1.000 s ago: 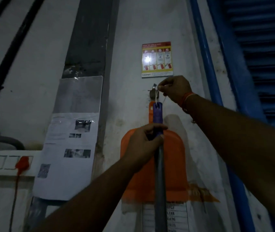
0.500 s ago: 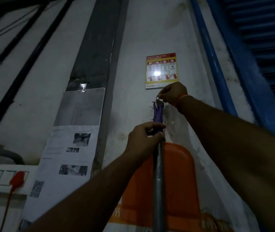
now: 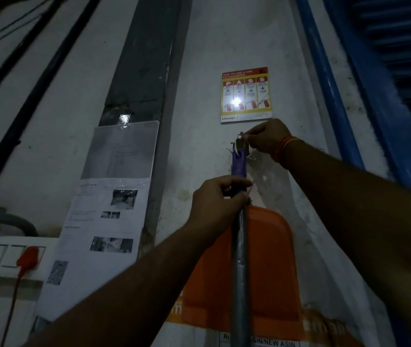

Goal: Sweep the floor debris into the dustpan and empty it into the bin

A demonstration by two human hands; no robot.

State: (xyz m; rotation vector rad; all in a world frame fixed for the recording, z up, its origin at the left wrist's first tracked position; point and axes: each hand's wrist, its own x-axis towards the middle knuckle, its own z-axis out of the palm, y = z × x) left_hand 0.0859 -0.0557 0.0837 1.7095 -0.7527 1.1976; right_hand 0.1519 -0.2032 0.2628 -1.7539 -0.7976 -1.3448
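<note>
Broom handle [image 3: 240,271] upright against the wall, both my hands on it.
Left hand [image 3: 218,204] has its grip curled round the metal pole just below the purple cap [image 3: 238,164]. Right hand [image 3: 267,136] pinches the thin loop at the wall hook [image 3: 240,144] above the cap. Orange dustpan [image 3: 269,266] hangs flat on the wall behind the pole. Fire extinguisher poster [image 3: 246,94] above, blue shutter [image 3: 394,71] far right.

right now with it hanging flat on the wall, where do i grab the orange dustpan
Take the orange dustpan by its upper neck, coming from the right: the grey pole held by the left hand crosses its left part, while the right edge is bare. Its handle is hidden from view.
</note>
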